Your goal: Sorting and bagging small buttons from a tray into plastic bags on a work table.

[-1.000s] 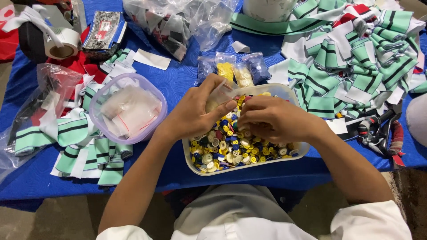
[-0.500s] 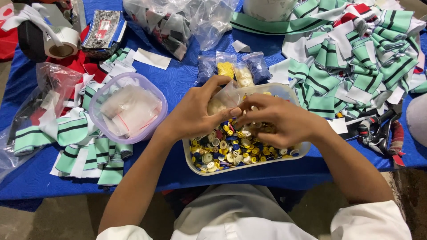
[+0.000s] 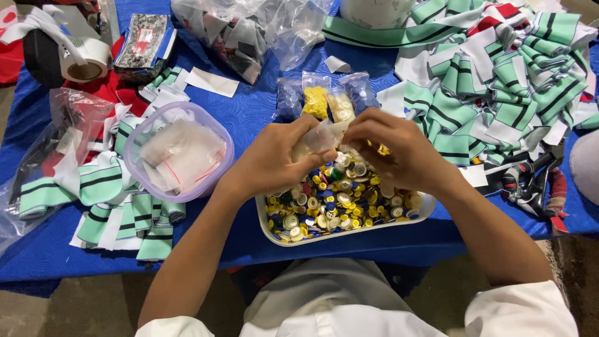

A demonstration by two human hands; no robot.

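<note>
**Inspector:** State of the hands?

**Assistant:** Both meet over the far rim of the white tray [image 3: 268, 226]. The left hand [image 3: 274, 159] pinches a small clear plastic bag [image 3: 319, 138] between thumb and fingers. The right hand [image 3: 393, 150] is curled narrow at the bag's mouth, at three o'clock from it; whether it holds a button, I cannot tell.

**Inspector:** Progress?

**Assistant:** By my judgement, partway. Three small filled bags [image 3: 324, 100] lie at twelve o'clock from the hands: one yellow, one cream, one bluish. The loose buttons [image 3: 337, 209] cover the tray floor thickly, so much sorting remains.

**Inspector:** Materials?

**Assistant:** Buttons are small hard discs, glossy, in yellow, blue, white and some red. The bag is thin, crinkled film. The tray is shallow, rectangular, round-cornered, smooth plastic. It sits on a blue tablecloth [image 3: 249, 115].

**Inspector:** Surroundings?

**Assistant:** At nine o'clock, a clear round-cornered tub [image 3: 134, 181] with a lilac rim holds empty bags. Folded green striped fabric strips [image 3: 493, 81] are heaped at two o'clock, more at eight. A tape roll [image 3: 84, 62] sits at ten o'clock.
</note>
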